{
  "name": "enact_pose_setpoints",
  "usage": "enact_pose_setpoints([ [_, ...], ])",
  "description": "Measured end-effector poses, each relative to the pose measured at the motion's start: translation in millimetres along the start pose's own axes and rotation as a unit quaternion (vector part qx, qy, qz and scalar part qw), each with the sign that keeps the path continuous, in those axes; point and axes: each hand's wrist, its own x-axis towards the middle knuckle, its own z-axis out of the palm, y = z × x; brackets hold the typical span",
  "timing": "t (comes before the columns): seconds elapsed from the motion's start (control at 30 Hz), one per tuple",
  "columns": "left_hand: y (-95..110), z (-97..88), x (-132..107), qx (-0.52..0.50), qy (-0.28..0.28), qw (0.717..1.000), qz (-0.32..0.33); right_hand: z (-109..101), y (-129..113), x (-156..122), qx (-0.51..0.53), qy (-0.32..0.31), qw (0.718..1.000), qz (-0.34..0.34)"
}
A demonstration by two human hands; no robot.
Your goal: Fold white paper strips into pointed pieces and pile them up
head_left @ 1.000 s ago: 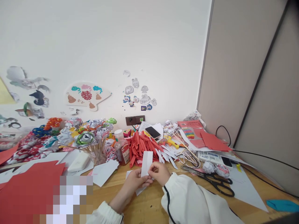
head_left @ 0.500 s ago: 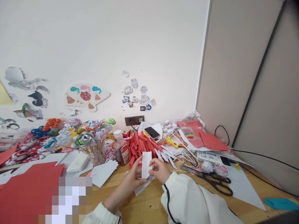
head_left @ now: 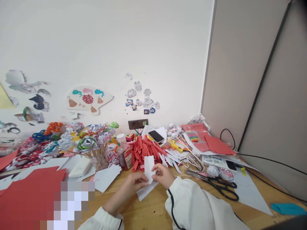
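Head view: left hand (head_left: 131, 182) and right hand (head_left: 162, 174) pinch an upright, creased white paper strip (head_left: 148, 166).

You had the paper strip (head_left: 149, 166) between your left grip (head_left: 130, 186) and your right grip (head_left: 163, 174), over the table (head_left: 155, 209) near its front edge. Behind the strip lay the heap of folded strips (head_left: 144, 147), with the bottle (head_left: 124, 155) just to its left and the phone (head_left: 156, 136) behind it, below the wall socket (head_left: 138, 123). The bunch of paper flowers (head_left: 90, 140) stood left of the bottle. The stack of sheets (head_left: 33, 188) lay front left, and the scissors (head_left: 222, 187) lay to your right.
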Motion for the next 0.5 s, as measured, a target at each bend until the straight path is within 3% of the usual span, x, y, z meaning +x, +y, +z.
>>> enact_pose_setpoints([
  [0.23, -10, 17.0, 9, -0.178, 0.071, 0.979, -0.071, 5, 4, 1, 0.021, 0.01, 1.0, -0.008],
  [0.5, -14, 30.1, 11, -0.244, 0.126, 0.956, -0.106, 5, -1, 0, 0.013, 0.019, 1.0, -0.016],
])
